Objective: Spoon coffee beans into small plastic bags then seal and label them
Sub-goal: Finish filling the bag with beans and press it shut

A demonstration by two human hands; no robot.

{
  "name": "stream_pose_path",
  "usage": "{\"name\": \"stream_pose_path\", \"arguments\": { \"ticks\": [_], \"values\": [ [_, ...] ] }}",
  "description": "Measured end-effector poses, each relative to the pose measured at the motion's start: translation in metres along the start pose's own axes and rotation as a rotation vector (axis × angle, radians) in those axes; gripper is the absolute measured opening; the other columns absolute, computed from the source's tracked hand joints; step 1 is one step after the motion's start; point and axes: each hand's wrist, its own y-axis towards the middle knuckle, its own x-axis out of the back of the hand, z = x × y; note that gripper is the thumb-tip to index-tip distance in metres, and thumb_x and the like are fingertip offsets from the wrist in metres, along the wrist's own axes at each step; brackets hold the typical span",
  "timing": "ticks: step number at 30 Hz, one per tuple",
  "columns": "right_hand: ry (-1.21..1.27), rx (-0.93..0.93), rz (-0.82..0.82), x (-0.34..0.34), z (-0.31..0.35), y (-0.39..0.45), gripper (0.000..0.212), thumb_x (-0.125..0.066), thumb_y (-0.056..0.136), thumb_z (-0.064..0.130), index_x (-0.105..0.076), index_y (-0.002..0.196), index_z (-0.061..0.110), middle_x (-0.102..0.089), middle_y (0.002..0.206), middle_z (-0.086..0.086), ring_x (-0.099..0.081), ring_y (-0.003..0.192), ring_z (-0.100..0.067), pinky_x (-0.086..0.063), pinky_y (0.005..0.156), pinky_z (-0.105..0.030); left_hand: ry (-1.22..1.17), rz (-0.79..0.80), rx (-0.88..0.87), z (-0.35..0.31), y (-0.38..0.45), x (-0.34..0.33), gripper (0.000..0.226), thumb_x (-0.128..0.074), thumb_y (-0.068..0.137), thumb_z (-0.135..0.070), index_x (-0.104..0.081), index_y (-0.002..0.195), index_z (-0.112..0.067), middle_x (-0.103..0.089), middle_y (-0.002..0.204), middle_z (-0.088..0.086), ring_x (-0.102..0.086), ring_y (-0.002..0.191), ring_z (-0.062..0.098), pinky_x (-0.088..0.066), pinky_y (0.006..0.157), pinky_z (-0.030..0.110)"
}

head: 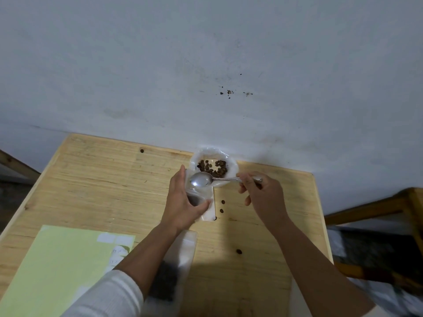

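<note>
- The left hand (183,200) grips a small clear plastic bag (198,195) upright above the pale wooden table (96,184), fingers and thumb curled round its sides; a few dark beans show at its bottom.
- The right hand (263,195) pinches the handle of a silver metal spoon (201,180), whose empty bowl sits over the small bag's mouth.
- Just beyond, at the table's far edge, an open white plastic bag of brown coffee beans (212,167) rests.
- Three loose beans (221,210) lie on the table to the right of the held bag.
- Nearer, a filled clear bag with dark beans (176,266) lies flat under the left forearm.
- A pale green label sheet (57,266) lies at near left.
</note>
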Motion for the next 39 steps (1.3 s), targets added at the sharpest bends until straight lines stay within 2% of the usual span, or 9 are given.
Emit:
{"name": "stream_pose_path", "arguments": {
  "ticks": [7,12,16,20,25,28,32,35,39],
  "values": [
    [-0.203,-0.202,0.162,0.014,-0.031,-0.016,0.008,-0.075,0.074,0.018,-0.072,0.078,0.024,-0.069,0.069,0.007,-0.056,0.056,0.004,-0.042,0.055,-0.01,0.045,-0.019,-0.045,-0.006,-0.004,0.004,0.113,-0.083,0.065,-0.031,-0.009,0.15,-0.015,-0.025,0.148,0.005,-0.028,0.134,0.016,-0.023,0.102,0.018],
    [0.117,-0.421,-0.053,0.016,-0.058,-0.02,0.013,-0.076,0.074,0.012,-0.073,0.086,0.014,-0.072,0.083,-0.002,-0.063,0.073,-0.01,-0.049,0.063,-0.022,0.054,-0.006,-0.056,-0.008,-0.007,0.003,0.115,-0.084,0.065,-0.029,-0.008,0.15,-0.015,-0.025,0.148,0.005,-0.028,0.134,0.016,-0.022,0.103,0.018],
    [0.174,-0.522,-0.266,0.01,-0.083,-0.015,0.014,-0.073,0.078,0.014,-0.071,0.092,0.012,-0.069,0.082,0.001,-0.063,0.074,-0.012,-0.05,0.066,-0.023,0.095,-0.01,-0.072,-0.007,-0.012,0.003,0.114,-0.084,0.065,-0.03,-0.009,0.15,-0.015,-0.026,0.148,0.005,-0.028,0.133,0.014,-0.022,0.102,0.016],
    [0.099,-0.553,-0.358,0.003,-0.096,-0.006,0.011,-0.071,0.081,0.017,-0.071,0.091,0.013,-0.064,0.075,0.008,-0.057,0.066,-0.004,-0.041,0.055,-0.016,0.121,-0.009,-0.092,-0.006,-0.014,0.003,0.115,-0.084,0.064,-0.031,-0.01,0.149,-0.014,-0.027,0.148,0.006,-0.028,0.133,0.013,-0.023,0.103,0.018],
    [-0.053,-0.514,-0.349,-0.004,-0.106,0.001,0.015,-0.071,0.08,0.02,-0.071,0.093,0.013,-0.068,0.084,0.001,-0.06,0.074,-0.01,-0.043,0.063,-0.018,0.134,0.0,-0.107,-0.007,-0.019,0.006,0.117,-0.084,0.064,-0.032,-0.007,0.15,-0.018,-0.028,0.148,0.004,-0.022,0.127,0.0,-0.021,0.104,0.017],
    [-0.141,-0.494,-0.34,-0.006,-0.108,0.004,0.016,-0.072,0.079,0.02,-0.07,0.092,0.011,-0.07,0.086,-0.003,-0.059,0.072,-0.011,-0.037,0.055,-0.011,0.116,0.009,-0.107,-0.009,-0.021,0.007,0.118,-0.085,0.063,-0.031,-0.005,0.15,-0.02,-0.028,0.147,0.003,-0.022,0.126,-0.002,-0.021,0.104,0.016],
    [-0.198,-0.43,-0.364,-0.01,-0.1,0.004,0.021,-0.064,0.085,0.025,-0.068,0.096,0.009,-0.067,0.085,0.0,-0.059,0.076,-0.012,-0.041,0.059,-0.016,0.084,0.021,-0.105,-0.015,-0.024,0.009,0.118,-0.085,0.063,-0.03,-0.005,0.149,-0.022,-0.027,0.147,0.001,-0.022,0.125,-0.004,-0.015,0.094,-0.005],
    [-0.044,-0.306,-0.248,-0.015,-0.07,0.0,0.022,-0.061,0.086,0.035,-0.069,0.089,0.015,-0.064,0.074,0.008,-0.06,0.072,-0.01,-0.047,0.067,-0.023,0.022,0.029,-0.124,-0.023,-0.027,0.013,0.117,-0.085,0.063,-0.03,-0.005,0.148,-0.025,-0.026,0.146,-0.001,-0.025,0.126,-0.003,-0.016,0.091,-0.009],
    [0.171,-0.126,0.156,-0.021,-0.012,-0.005,0.015,-0.065,0.084,0.034,-0.072,0.09,0.023,-0.072,0.084,0.007,-0.066,0.076,-0.008,-0.055,0.077,-0.025,-0.01,0.043,-0.182,-0.04,-0.029,0.018,0.117,-0.083,0.064,-0.034,0.0,0.146,-0.033,-0.023,0.145,-0.005,-0.024,0.127,-0.003,-0.016,0.089,-0.01]
  ]
}}
